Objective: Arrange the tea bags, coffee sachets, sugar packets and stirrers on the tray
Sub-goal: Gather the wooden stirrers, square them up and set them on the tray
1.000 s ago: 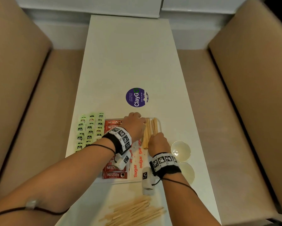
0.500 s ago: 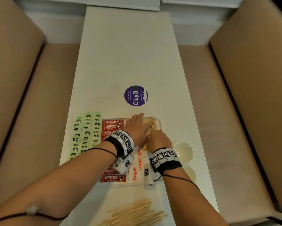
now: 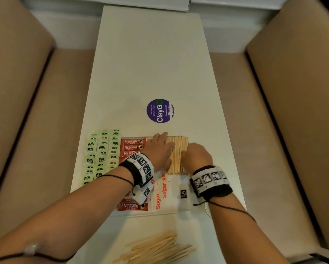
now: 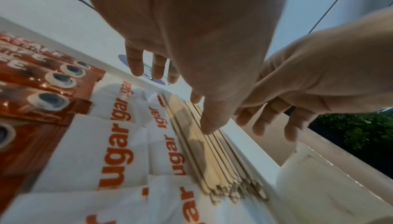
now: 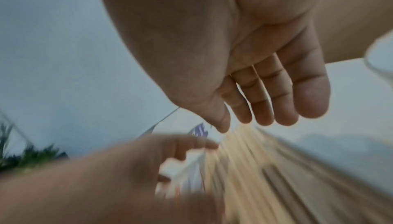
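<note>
Both hands, left (image 3: 158, 149) and right (image 3: 195, 156), rest flat-fingered, holding nothing, on the stirrers (image 3: 177, 155). The sticks are light, stiff and scatter easily; squeeze the bundle's long sides.

Counts of what lies on the table

One tray (image 3: 160, 213), two hands, a left hand (image 3: 158, 149) and a right hand (image 3: 196, 155), and one round purple sticker (image 3: 160, 110). Stirrers form two groups, a packed row on the tray (image 3: 177, 155) and a loose pile (image 3: 156, 248) near the table edge, too many to count. About five red coffee sachets (image 3: 133, 147) show, several sugar packets (image 3: 160, 193), and roughly two dozen green tea bags (image 3: 102, 153) in three columns.
</note>
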`<state>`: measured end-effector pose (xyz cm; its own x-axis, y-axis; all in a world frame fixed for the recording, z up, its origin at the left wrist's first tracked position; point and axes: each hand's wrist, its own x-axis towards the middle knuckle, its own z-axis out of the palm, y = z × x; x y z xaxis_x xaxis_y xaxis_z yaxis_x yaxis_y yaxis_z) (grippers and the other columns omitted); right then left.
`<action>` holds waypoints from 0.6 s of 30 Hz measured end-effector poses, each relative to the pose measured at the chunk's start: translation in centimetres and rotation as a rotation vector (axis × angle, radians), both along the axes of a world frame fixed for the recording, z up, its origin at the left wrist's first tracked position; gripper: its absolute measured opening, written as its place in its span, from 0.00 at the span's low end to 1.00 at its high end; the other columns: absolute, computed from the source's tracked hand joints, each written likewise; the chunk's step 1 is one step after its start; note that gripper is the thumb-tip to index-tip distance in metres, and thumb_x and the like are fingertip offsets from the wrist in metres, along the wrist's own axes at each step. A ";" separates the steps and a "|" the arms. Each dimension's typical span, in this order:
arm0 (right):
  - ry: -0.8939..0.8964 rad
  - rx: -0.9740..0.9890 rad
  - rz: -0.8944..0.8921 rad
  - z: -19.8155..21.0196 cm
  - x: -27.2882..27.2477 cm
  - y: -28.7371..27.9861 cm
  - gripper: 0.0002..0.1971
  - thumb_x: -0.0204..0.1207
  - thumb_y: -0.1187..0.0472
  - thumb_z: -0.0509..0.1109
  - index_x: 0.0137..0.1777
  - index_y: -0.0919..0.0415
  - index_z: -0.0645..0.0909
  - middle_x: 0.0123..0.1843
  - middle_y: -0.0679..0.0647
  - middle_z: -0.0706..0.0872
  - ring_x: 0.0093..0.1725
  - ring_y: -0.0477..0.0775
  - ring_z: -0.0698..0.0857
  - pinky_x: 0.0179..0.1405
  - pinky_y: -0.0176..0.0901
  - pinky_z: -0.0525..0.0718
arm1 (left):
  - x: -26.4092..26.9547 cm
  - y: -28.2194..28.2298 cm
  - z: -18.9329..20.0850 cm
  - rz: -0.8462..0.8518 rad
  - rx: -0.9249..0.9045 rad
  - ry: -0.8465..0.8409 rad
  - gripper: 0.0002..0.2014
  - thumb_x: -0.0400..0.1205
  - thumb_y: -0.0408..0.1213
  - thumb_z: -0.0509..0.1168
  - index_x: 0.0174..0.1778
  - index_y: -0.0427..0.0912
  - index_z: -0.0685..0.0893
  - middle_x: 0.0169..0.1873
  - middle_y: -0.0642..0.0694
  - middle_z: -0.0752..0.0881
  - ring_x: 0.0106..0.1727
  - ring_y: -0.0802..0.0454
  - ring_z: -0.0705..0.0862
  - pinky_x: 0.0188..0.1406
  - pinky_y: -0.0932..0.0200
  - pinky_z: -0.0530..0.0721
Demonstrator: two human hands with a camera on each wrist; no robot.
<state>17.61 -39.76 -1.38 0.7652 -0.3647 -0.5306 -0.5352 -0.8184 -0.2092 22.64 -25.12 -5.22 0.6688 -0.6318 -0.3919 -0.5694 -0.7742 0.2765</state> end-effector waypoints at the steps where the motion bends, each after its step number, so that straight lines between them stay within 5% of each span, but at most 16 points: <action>1: -0.025 0.033 -0.007 0.7 0.4 -1.0 0.11 0.87 0.56 0.63 0.53 0.61 0.84 0.52 0.56 0.88 0.49 0.57 0.87 0.49 0.49 0.86 | -0.1 0.2 0.2 0.009 0.004 -0.002 0.33 0.82 0.51 0.67 0.83 0.50 0.65 0.87 0.38 0.51 0.87 0.35 0.52 0.83 0.33 0.59; 7: -0.095 0.171 -0.056 2.6 1.9 -4.0 0.13 0.86 0.61 0.65 0.42 0.62 0.86 0.42 0.54 0.89 0.40 0.54 0.87 0.42 0.45 0.87 | -0.9 1.0 0.0 0.030 0.020 0.009 0.41 0.77 0.58 0.71 0.82 0.46 0.64 0.87 0.40 0.52 0.86 0.37 0.52 0.83 0.35 0.59; 12: 0.008 0.353 -0.107 0.6 0.7 -1.5 0.12 0.82 0.62 0.66 0.42 0.68 0.86 0.42 0.60 0.90 0.46 0.62 0.91 0.55 0.62 0.91 | -1.9 0.3 -0.9 -0.018 0.036 -0.013 0.43 0.75 0.61 0.72 0.82 0.47 0.63 0.86 0.37 0.51 0.86 0.34 0.50 0.81 0.34 0.61; 15: -0.030 0.298 -0.053 0.2 0.3 -0.2 0.16 0.88 0.61 0.61 0.69 0.66 0.83 0.67 0.62 0.87 0.67 0.61 0.85 0.69 0.52 0.81 | -1.9 -0.2 -1.2 0.013 0.020 0.000 0.39 0.78 0.60 0.70 0.82 0.48 0.63 0.88 0.37 0.47 0.87 0.34 0.47 0.82 0.33 0.58; 18: -0.036 0.257 -0.045 -0.2 0.9 0.0 0.15 0.88 0.63 0.59 0.66 0.68 0.83 0.66 0.63 0.86 0.66 0.63 0.84 0.63 0.49 0.81 | -1.5 -0.3 -1.2 0.018 0.018 0.007 0.41 0.82 0.58 0.67 0.86 0.45 0.58 0.88 0.38 0.43 0.88 0.35 0.43 0.85 0.35 0.54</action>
<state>18.46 -39.74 -1.63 0.7710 -0.2555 -0.5834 -0.5587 -0.7111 -0.4269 21.19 -25.46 -6.42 0.6776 -0.6122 -0.4075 -0.5531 -0.7894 0.2663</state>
